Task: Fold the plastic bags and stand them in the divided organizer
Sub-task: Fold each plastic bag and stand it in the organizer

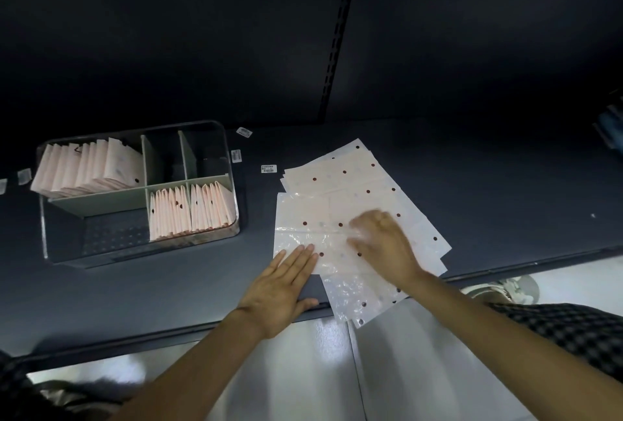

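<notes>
Top bag (303,215) lies flat on the loose pile of dotted bags (350,168), near edge of the desk (135,292), well right of the organizer (215,137).

Left hand (279,289): grip released, fingers straight, pressing the bag's near-left corner. Right hand (384,245) is blurred on the middle of the sheet; fingers look loosely bent over the film, can't tell whether it's pinching.

My read: smoothing or creasing before a fold. Do it well: keep the left palm as anchor, sweep from the middle out, push air out, align edges before pressing the crease.

Bag's long axis looks to run away from the person, slightly askew to the desk edge; which end is the opening, can't tell.

Folded bags (188,211) stand upright in three compartments.
</notes>
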